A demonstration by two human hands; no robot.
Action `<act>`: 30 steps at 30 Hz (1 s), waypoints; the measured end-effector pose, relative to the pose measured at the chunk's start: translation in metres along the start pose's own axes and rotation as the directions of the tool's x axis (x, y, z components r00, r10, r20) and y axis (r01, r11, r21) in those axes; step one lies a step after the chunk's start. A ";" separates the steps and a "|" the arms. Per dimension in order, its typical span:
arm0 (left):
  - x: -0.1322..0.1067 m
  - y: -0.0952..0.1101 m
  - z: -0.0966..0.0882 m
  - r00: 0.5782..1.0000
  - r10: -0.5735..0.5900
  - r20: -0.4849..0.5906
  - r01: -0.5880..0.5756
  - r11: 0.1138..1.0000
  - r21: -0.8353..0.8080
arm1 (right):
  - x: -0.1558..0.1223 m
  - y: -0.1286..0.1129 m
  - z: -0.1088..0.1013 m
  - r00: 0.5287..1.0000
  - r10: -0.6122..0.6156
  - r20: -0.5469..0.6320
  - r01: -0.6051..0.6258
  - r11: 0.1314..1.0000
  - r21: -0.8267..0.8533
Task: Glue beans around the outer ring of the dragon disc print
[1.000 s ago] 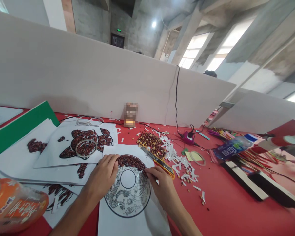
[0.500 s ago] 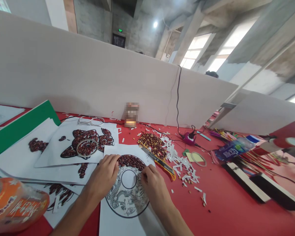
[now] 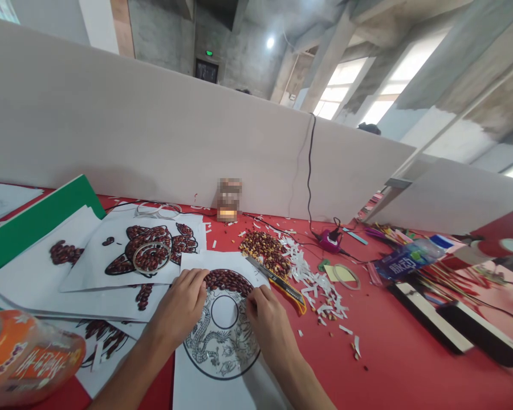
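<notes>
A white sheet with a printed round dragon pattern (image 3: 226, 364) lies before me on the red table. Dark red beans (image 3: 228, 281) fill a band along the top of its ring. My left hand (image 3: 188, 297) rests at the band's left end, fingers bent and pressed together, tips at the beans. At the right end my right hand (image 3: 267, 313) is closed in a pinch over the sheet. What either hand has between its fingers is hidden. A yellow utility knife (image 3: 284, 287) lies just beyond my right hand, beside a pile of mixed beans and kernels (image 3: 263, 250).
Left are sheets with bean pictures (image 3: 123, 302), a tape roll (image 3: 151, 258), a green board (image 3: 47, 222) and an orange-labelled jar (image 3: 34, 359). Rightward lie paper scraps (image 3: 314, 279), a purple plug adapter (image 3: 330, 241), a bottle (image 3: 414, 256) and black-and-white blocks (image 3: 431, 319). A pale partition (image 3: 154, 131) stands behind.
My right hand has shifted very slightly at the right end of the bean band. My left hand stays in place, and the view has moved a touch.
</notes>
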State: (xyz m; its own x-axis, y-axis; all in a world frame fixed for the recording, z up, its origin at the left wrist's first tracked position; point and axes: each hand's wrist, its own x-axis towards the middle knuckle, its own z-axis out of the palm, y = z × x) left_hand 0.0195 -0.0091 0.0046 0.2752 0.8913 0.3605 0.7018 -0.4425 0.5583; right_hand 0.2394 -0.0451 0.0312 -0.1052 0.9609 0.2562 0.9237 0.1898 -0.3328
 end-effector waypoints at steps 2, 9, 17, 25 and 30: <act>0.000 0.000 0.000 1.000 0.006 -0.006 -0.006 1.000 0.003 | 0.000 -0.001 0.002 1.000 -0.002 -0.001 0.002 1.000 -0.018; -0.001 -0.002 0.002 0.999 0.010 -0.039 -0.010 1.000 -0.004 | -0.004 0.007 -0.006 0.988 -0.141 0.069 0.147 0.985 -0.091; 0.000 -0.002 0.002 0.999 0.017 -0.045 -0.018 1.000 -0.012 | -0.018 0.021 -0.021 0.953 -0.299 0.042 0.300 0.918 -0.260; -0.001 -0.001 0.002 0.999 0.009 -0.038 -0.010 1.000 -0.008 | -0.018 0.024 -0.014 0.955 -0.264 0.132 0.291 0.919 -0.267; -0.001 -0.002 0.003 1.000 -0.015 -0.016 0.015 1.000 -0.010 | -0.001 0.032 -0.032 0.962 -0.254 0.095 0.263 0.961 -0.088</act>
State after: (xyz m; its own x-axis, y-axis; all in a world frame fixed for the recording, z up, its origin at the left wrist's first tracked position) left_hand 0.0200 -0.0083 0.0005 0.2537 0.8961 0.3642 0.6990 -0.4301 0.5713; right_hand 0.2805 -0.0461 0.0493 -0.3713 0.8957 0.2447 0.8924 0.4170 -0.1723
